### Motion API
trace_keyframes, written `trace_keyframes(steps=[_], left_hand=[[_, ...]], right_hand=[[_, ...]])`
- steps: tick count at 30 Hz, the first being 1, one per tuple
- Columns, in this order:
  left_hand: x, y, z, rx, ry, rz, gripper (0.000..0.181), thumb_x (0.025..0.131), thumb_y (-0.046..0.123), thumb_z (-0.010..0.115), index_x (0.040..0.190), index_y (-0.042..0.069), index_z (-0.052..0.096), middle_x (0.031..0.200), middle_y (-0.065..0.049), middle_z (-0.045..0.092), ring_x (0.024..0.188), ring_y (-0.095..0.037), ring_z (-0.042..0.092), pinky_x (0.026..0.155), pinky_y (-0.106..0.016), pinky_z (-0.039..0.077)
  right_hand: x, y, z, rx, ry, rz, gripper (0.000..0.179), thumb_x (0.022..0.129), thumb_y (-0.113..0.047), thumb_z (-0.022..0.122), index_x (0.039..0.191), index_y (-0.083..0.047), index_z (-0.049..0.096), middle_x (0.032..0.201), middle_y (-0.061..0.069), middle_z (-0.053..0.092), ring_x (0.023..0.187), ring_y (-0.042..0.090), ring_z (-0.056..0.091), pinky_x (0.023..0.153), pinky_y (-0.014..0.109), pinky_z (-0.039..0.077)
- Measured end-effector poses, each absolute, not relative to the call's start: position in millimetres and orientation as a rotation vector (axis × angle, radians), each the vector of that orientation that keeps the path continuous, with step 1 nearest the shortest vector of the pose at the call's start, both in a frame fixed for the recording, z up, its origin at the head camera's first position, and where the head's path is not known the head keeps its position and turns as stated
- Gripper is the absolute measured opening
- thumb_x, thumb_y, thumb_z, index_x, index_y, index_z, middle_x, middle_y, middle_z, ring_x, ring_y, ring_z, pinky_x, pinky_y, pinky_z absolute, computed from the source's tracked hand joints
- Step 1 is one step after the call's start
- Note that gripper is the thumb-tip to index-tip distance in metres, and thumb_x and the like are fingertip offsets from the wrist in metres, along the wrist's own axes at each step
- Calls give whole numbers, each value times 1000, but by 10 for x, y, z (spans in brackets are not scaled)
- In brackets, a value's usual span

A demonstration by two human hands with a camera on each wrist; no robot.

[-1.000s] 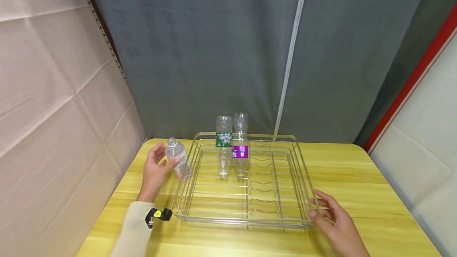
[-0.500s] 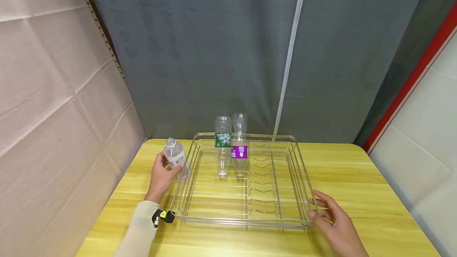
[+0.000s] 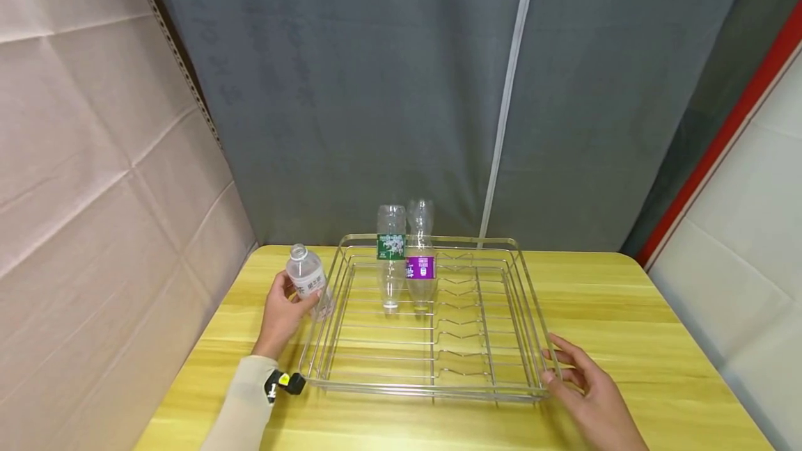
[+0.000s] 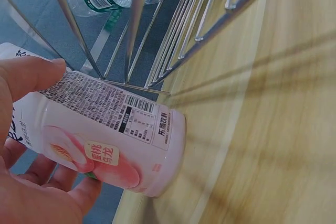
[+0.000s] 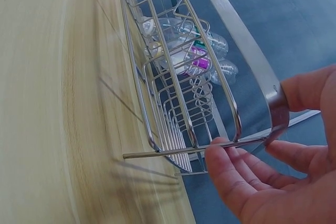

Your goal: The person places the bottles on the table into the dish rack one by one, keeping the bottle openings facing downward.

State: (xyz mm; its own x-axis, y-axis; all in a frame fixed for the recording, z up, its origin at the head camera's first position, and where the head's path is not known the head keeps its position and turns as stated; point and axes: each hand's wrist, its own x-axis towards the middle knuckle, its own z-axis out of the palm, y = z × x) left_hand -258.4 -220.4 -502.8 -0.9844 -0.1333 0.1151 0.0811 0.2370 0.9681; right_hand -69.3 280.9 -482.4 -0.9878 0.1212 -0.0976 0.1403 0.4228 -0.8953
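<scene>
My left hand (image 3: 282, 315) grips a clear plastic drink bottle (image 3: 305, 271), uncapped, beside the left side of the wire dish rack (image 3: 432, 388). In the left wrist view, the bottle's pink peach label (image 4: 113, 150) shows between thumb and fingers, its base right at the tabletop. My right hand (image 3: 592, 388) holds the rack's front right corner, thumb and fingers about the metal rim (image 5: 273, 103). Inside the rack, two clear bottles stand upside down: a green-labelled bottle (image 3: 391, 248) and, right of it, a purple-labelled bottle (image 3: 421, 268).
The rack stands on a wood-grain table (image 3: 626, 312). Behind rises a grey curtain (image 3: 376, 89) with a pale vertical strip. Light fabric panels (image 3: 113, 228) flank the left, and a white panel with a red edge (image 3: 720, 159) stands at the right.
My left hand has moved in to the right and taken hold of the bottle, which has turned so more of its label shows. The right hand stays on the rack.
</scene>
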Motion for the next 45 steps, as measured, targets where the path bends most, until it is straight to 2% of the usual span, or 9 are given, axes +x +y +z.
trace_keyframes(steps=[6,11,19,21,25,29,34,40,45], left_hand=[[-2564,-2241,-5019,47,-2372,-1819,79,90,0,78,158,3,37,155,-22,47,146,-40,46,127,-53,38],[-2528,-2306,-5012,73,-2418,-1773,81,90,8,82,158,4,39,153,-21,50,144,-39,49,124,-50,43],[-2412,-2402,-4846,57,-2387,-1734,82,92,15,84,160,7,38,154,-19,51,143,-35,49,125,-50,41],[-2366,-2404,-4780,61,-2360,-1717,84,91,15,84,161,9,37,153,-17,52,141,-31,51,123,-44,44],[-2280,-2393,-4658,42,-2294,-1694,83,90,12,85,158,8,39,147,-14,56,130,-18,55,110,-21,50],[-2199,-2366,-4547,-10,-2255,-1659,79,89,9,85,155,6,42,141,-10,57,122,-8,56,100,-8,48],[-2113,-2306,-4400,-108,-2219,-1631,77,88,7,86,154,6,47,138,-8,60,120,-6,59,100,-8,49],[-2003,-2186,-4226,-230,-2292,-1530,74,88,12,88,153,10,52,140,-9,64,119,-6,61,97,-9,50],[-1913,-2070,-4093,-313,-2339,-1467,74,87,14,89,152,14,55,140,-8,66,119,-17,64,94,-11,52]], right_hand=[[-694,2808,-4816,242,2621,-1673,67,104,-37,68,162,-16,41,149,19,59,99,4,67,79,27,62],[-696,2816,-4807,253,2585,-1694,68,104,-37,69,162,-16,40,150,19,58,100,3,69,81,29,63],[-704,2886,-4766,295,2566,-1645,70,102,-39,71,162,-17,41,156,20,50,105,-3,63,83,23,61],[-709,2909,-4755,298,2562,-1632,71,102,-41,71,162,-18,41,159,19,48,107,-4,61,84,23,61],[-713,2931,-4712,265,2633,-1622,68,102,-40,71,160,-17,45,155,15,53,107,-10,60,84,22,61],[-720,2937,-4651,165,2735,-1677,59,102,-32,72,154,-11,51,144,-3,61,108,-9,63,85,20,62],[-735,2948,-4561,23,2842,-1728,51,103,-24,71,149,-8,55,132,-26,60,111,-10,63,86,15,61],[-755,2891,-4398,-48,2884,-1755,49,103,-21,71,148,-9,56,135,-24,59,115,-10,62,89,13,59],[-776,2793,-4289,-111,2888,-1803,49,103,-18,71,148,-8,56,137,-19,60,118,-6,63,91,13,59]])
